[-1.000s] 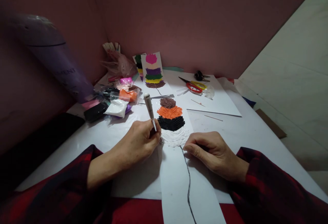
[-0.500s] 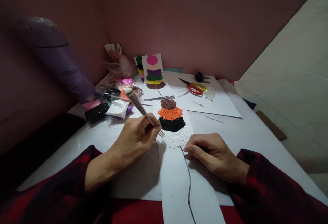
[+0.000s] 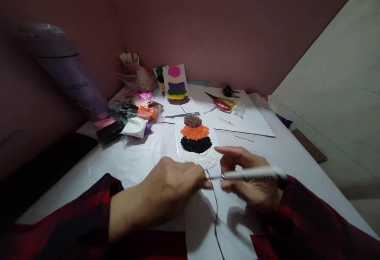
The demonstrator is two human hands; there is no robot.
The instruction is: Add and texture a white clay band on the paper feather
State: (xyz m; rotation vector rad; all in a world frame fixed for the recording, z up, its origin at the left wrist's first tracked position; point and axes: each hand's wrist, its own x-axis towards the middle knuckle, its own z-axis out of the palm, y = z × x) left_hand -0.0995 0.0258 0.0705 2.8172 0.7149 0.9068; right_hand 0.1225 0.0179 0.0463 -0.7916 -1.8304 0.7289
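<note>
My left hand (image 3: 166, 194) is closed on the metal end of a fork (image 3: 252, 173), whose ridged pale handle points right and is blurred. My right hand (image 3: 252, 180) lies behind that handle, thumb and fingers apart in a curve; it does not appear to grip it. Beneath and beyond the hands is a white paper strip (image 3: 197, 216). It bears textured clay bands: brown (image 3: 192, 121), orange (image 3: 194, 132), black (image 3: 196, 144) and white (image 3: 203, 159). A dark wavy line runs down from the white band.
Bagged clay packets (image 3: 135, 127) lie at the left, near a purple bottle (image 3: 71, 73). Colour-banded cards (image 3: 177, 85) lean at the back. Red-and-yellow scissors (image 3: 222, 104), keys (image 3: 228, 91) and a thin stick (image 3: 244, 138) lie back right on white sheets.
The fork has swung from upright, tines on the white band, to lying sideways toward the right. My left hand has moved right and down. My right hand's fingers have opened.
</note>
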